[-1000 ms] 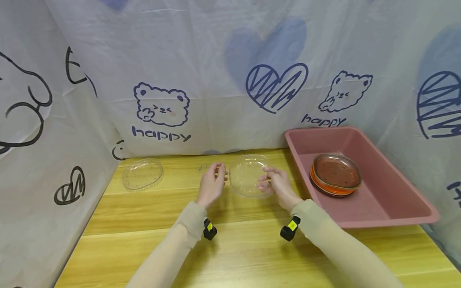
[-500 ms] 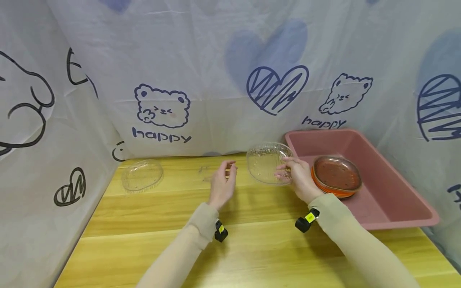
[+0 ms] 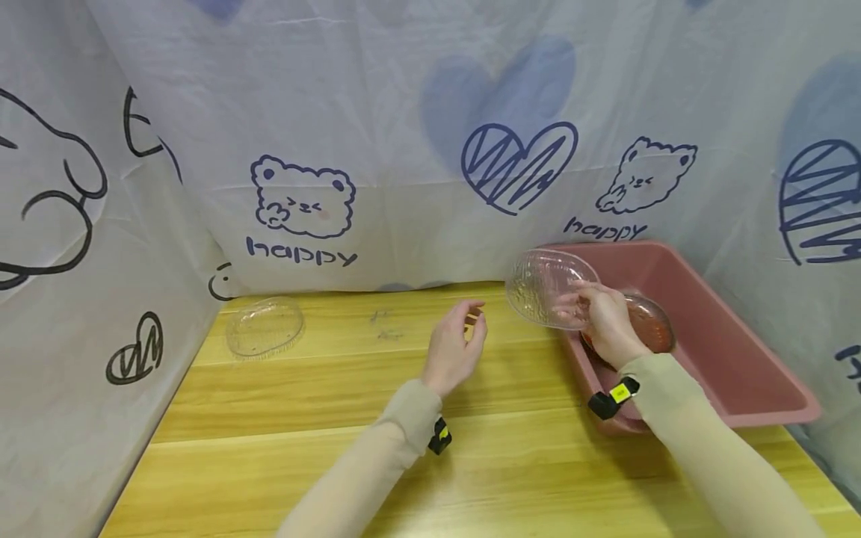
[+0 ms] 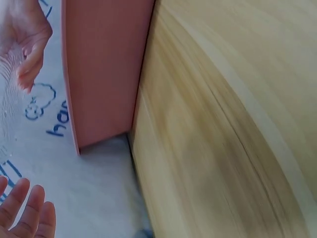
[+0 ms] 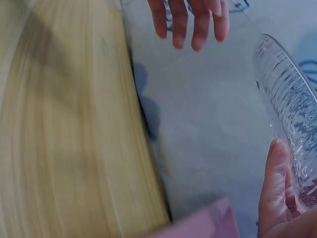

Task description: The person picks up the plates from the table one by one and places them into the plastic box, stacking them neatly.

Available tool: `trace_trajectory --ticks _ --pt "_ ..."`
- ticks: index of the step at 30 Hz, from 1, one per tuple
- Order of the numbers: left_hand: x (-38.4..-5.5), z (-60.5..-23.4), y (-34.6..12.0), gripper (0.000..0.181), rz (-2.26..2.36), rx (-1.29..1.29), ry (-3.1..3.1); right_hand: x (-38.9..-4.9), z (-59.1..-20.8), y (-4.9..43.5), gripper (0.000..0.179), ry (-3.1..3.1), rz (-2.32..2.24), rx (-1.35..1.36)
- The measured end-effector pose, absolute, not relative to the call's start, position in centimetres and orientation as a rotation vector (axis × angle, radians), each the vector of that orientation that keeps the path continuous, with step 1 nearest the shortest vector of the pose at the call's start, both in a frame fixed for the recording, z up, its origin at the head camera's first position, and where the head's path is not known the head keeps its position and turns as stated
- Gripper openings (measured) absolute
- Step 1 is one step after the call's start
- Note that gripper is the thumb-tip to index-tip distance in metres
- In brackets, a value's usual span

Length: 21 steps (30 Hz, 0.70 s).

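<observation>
My right hand point(image 3: 608, 325) grips the edge of a clear plastic lid or shallow tray point(image 3: 534, 288), held tilted in the air by the pink bin's left rim. In the right wrist view, the thumb lies along the ribbed wall of the clear piece point(image 5: 292, 106). My left hand point(image 3: 457, 347) hovers over the table to its left, loosely curled and holding nothing; its fingers point(image 4: 34, 210) show in the left wrist view. Inside the pink bin point(image 3: 747, 351), a stack topped by a clear piece point(image 3: 649, 321) is partly hidden behind the right hand.
Another clear plastic piece point(image 3: 265, 329) lies at the back left of the wooden table point(image 3: 303, 403). Small faint marks or bits point(image 3: 383, 329) show on the wood near the back. A printed cloth point(image 3: 403, 149) hangs behind the table and along its sides.
The right hand has carried the clear piece rightward from the table's middle to the bin's rim, tilting it. The left hand has let go of nothing visible and moved right too.
</observation>
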<state>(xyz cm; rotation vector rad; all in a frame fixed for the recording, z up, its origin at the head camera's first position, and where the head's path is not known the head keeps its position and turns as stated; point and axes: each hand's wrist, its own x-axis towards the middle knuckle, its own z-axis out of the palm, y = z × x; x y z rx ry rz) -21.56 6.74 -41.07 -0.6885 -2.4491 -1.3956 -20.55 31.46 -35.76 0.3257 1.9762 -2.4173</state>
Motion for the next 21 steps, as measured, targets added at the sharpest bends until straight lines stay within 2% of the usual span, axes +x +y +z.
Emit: trace_trajectory --ticks 4,11,21 --pt "-20.9 -41.0 8.1 0.034 -1.337 -0.765 -2.448 -20.4 -35.4 33.4 0.049 1.905 -2.466 0.329" --pt "-19.5 -40.8 10.4 0.033 -1.224 -0.913 -2.439 -20.4 -34.8 36.4 0.021 1.851 -2.550 0.374" --pt "-18.0 -41.3 13.4 0.035 -0.838 -1.211 -2.498 -20.8 -35.8 39.7 0.018 1.832 -2.657 0.345"
